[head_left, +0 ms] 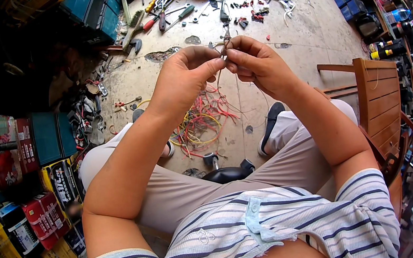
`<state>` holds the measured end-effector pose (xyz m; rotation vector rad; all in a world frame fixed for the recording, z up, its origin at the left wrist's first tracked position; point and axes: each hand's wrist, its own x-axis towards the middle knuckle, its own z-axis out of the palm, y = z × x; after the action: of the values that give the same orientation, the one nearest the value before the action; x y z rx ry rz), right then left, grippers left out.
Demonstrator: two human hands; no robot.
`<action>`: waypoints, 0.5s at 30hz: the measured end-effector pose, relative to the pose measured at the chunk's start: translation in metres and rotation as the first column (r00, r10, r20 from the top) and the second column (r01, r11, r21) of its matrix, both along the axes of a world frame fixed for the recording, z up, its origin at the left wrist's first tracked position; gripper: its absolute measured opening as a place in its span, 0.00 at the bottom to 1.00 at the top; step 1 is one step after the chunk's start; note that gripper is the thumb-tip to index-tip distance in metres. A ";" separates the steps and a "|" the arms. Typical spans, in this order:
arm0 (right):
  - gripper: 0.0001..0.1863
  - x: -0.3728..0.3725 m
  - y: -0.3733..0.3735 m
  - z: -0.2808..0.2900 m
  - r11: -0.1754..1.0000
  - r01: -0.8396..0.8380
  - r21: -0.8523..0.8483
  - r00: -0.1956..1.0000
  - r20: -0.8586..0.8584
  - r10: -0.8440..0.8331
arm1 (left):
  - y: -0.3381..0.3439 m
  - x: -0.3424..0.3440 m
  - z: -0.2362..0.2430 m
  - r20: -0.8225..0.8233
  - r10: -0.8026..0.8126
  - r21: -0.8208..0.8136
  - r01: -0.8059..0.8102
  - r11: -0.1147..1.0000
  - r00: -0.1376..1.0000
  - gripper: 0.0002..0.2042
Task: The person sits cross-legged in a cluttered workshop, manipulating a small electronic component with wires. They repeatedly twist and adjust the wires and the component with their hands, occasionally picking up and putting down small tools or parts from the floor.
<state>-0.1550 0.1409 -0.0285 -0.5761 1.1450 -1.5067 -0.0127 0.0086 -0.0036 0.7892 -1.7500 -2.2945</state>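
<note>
Both arms are stretched out over my knees, and the hands meet fingertip to fingertip. Between thumb and fingers, my left hand (pixel 182 76) pinches a thin dark wire (pixel 218 77). Close against it, my right hand (pixel 262 63) is closed on the same thin wire, its thumb pressed to the forefinger. Strands hang below the fingers and a brownish bit pokes up above them. The exact spot where the fingertips meet is too small to make out. On the floor beneath lies a tangle of red and yellow wires (pixel 205 118).
Screwdrivers (pixel 186 12), a brush (pixel 136 21) and small scraps lie on the floor ahead. Battery boxes (pixel 46 219) and teal cases (pixel 92 10) are stacked at left. A wooden chair (pixel 381 97) stands at right, before crowded shelves. A black wheeled base (pixel 224 174) sits between my legs.
</note>
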 end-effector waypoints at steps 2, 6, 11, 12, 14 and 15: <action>0.10 0.000 0.000 0.000 1.000 0.003 0.022 1.000 -0.015 -0.003 | 0.001 0.001 0.001 0.032 0.005 -0.002 -0.005 1.000 0.999 0.08; 0.11 -0.001 0.000 0.000 0.999 -0.007 0.032 1.000 -0.011 0.007 | 0.002 -0.001 0.000 0.043 0.012 0.003 -0.012 1.000 0.999 0.07; 0.11 -0.001 0.000 0.001 1.000 -0.012 0.016 0.996 0.089 0.011 | 0.002 -0.001 -0.001 0.045 0.035 0.045 -0.037 0.998 0.998 0.07; 0.10 -0.001 0.000 0.000 1.000 -0.009 0.011 0.993 0.115 0.007 | 0.002 -0.001 -0.001 0.043 0.033 0.044 -0.035 0.998 0.999 0.07; 0.10 -0.001 0.000 0.000 1.000 -0.010 0.005 0.986 0.165 0.009 | 0.002 -0.002 -0.001 0.035 0.031 0.065 -0.034 0.997 0.999 0.07; 0.10 -0.001 0.000 -0.001 1.000 -0.016 0.003 0.982 0.190 0.015 | 0.002 -0.002 -0.002 0.031 0.030 0.075 -0.033 0.997 0.999 0.07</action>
<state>-0.1560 0.1414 -0.0291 -0.4272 0.9939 -1.5112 -0.0148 0.0106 -0.0051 0.8623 -1.6593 -2.3524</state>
